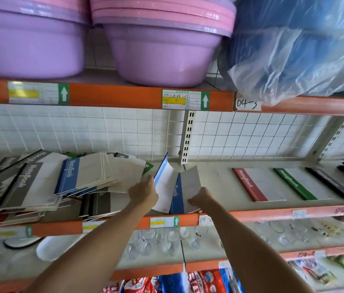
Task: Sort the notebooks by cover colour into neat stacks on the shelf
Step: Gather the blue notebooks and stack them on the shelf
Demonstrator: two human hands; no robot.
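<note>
Both forearms reach up-frame, left hand (144, 192) and right hand (201, 197) each pinching blue notebooks (176, 189) at centre of the shelf (251, 215), where the steeply tilted, splayed covers could slip from either grip.

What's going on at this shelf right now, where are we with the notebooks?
A person is sorting notebooks on the middle shelf. Both hands hold blue-spined notebooks near the shelf's front edge: the left hand on one tilted up, the right hand gripping another. A messy mixed pile lies to the left. On the right, a red notebook, a green notebook and a black notebook lie separately.
</note>
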